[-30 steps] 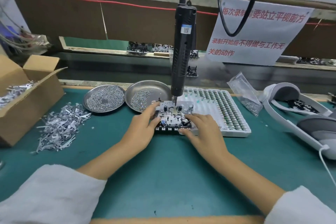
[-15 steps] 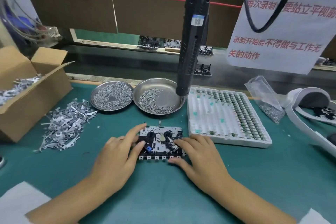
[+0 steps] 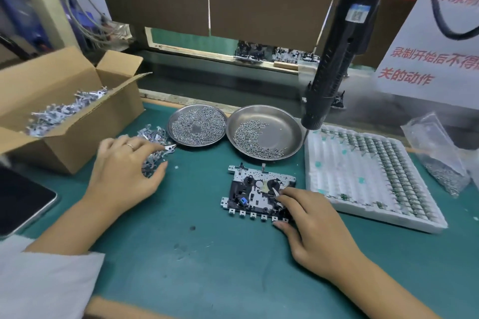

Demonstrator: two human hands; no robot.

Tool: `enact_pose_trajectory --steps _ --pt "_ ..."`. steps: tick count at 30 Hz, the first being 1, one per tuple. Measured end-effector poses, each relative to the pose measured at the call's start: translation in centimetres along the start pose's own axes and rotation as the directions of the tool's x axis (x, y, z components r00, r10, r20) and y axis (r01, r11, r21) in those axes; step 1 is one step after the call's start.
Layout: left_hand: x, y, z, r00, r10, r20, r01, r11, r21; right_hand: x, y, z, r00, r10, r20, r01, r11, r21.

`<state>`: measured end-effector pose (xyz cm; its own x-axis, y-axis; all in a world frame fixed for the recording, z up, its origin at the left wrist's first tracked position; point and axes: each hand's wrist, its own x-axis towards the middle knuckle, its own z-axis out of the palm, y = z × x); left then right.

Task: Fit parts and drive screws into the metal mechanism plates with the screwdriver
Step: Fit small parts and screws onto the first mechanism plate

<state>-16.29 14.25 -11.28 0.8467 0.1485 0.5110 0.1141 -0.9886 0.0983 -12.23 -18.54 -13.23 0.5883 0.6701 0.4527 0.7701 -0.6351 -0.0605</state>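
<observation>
The metal mechanism plate (image 3: pixel 255 193) lies flat on the green mat, in front of the two steel dishes. My right hand (image 3: pixel 311 225) rests on its right end, fingers over the plate and thumb at its front edge. My left hand (image 3: pixel 124 168) hovers over the loose pile of small metal brackets (image 3: pixel 153 142) at the left, fingers curved down onto them; whether it holds one is hidden. The black electric screwdriver (image 3: pixel 337 54) hangs free above the right dish, untouched by either hand.
Two steel dishes of screws (image 3: pixel 196 125) (image 3: pixel 261 134) sit behind the plate. A white foam tray of small parts (image 3: pixel 363 176) lies to the right, a plastic bag of screws (image 3: pixel 440 163) beyond it. A cardboard box of brackets (image 3: pixel 64 116) stands left; a dark tablet (image 3: pixel 18 202) sits at the left edge.
My left hand left the plate and moved left to the bracket pile. The plate was pulled toward me from under the screwdriver. My right hand stays on it.
</observation>
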Motion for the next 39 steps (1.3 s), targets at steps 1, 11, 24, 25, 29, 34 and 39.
enact_pose_trajectory --steps 1,11,24,25,29,34,39 --pt "-0.3 -0.6 0.0 1.0 0.004 0.02 -0.005 1.0 0.025 -0.1 0.1 0.1 1.0 0.003 -0.004 -0.003 1.0 0.014" --pt "-0.6 -0.9 0.3 0.993 -0.086 -0.083 0.075 0.989 -0.126 -0.5 0.1 0.5 0.997 0.076 -0.024 -0.072 0.989 0.128" --pt "1.4 1.7 -2.5 0.912 -0.382 0.149 0.388 0.682 -0.62 0.0 -0.2 0.2 0.966 0.162 -0.203 -0.091 0.944 0.317" --pt "1.7 2.1 -2.5 0.921 -0.374 0.109 0.375 0.776 -0.507 0.2 -0.2 0.1 0.962 0.16 -0.222 -0.083 0.943 0.321" --pt "2.7 3.1 -3.0 0.919 -0.358 0.167 0.395 0.845 -0.361 0.9 0.0 -0.2 0.951 0.149 -0.27 -0.055 0.943 0.329" --pt "3.7 4.8 -4.1 0.912 -0.293 0.286 0.409 0.687 -0.6 2.1 -0.3 -0.3 0.935 0.19 -0.3 -0.049 0.906 0.42" --pt "3.2 10.6 -3.2 0.886 0.08 0.457 0.427 0.241 -0.871 4.3 -1.2 -0.3 0.926 0.309 -0.215 -0.105 0.761 0.64"
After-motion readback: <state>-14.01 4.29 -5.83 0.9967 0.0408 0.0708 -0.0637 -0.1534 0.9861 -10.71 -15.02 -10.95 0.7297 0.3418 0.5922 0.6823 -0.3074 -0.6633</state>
